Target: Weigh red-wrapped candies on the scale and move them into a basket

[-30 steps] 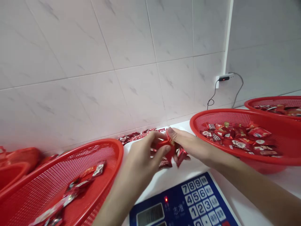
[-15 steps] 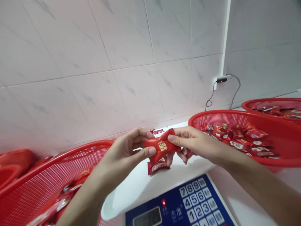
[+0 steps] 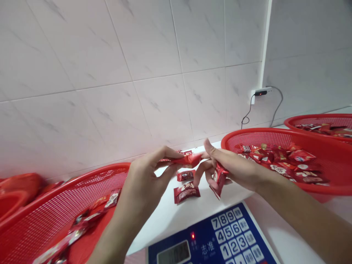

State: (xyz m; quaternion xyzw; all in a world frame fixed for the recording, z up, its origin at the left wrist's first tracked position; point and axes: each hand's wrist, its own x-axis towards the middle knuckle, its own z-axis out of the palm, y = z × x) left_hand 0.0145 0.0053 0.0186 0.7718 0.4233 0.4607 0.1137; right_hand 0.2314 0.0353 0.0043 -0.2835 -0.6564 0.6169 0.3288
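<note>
My left hand [image 3: 150, 176] is closed, pinching a bright red wrapped candy [image 3: 189, 159] between thumb and fingers, seen nearly edge-on. At the candy's right end is my right hand [image 3: 220, 165], its thumb lifted away; whether its fingertips touch that candy I cannot tell. Curled lower fingers of this hand hold a dark red wrapped candy [image 3: 219, 178]. Below the hands, two more wrapped candies, a smaller one [image 3: 185, 175] and a larger one [image 3: 187, 192], lie on the white pan [image 3: 162, 222] of a blue digital scale [image 3: 203, 242].
A red mesh basket [image 3: 63, 194] with wrapped candies stands at the left. Another red basket [image 3: 255, 135] of candies is at the right, with a further basket [image 3: 316, 119] behind it. A tiled wall [image 3: 159, 102] rises behind, carrying a socket with a plugged-in adapter [image 3: 260, 93].
The bright red candy has turned from face-on to nearly edge-on and sits a little higher. My right thumb has come off it, and the candies on the pan show more fully.
</note>
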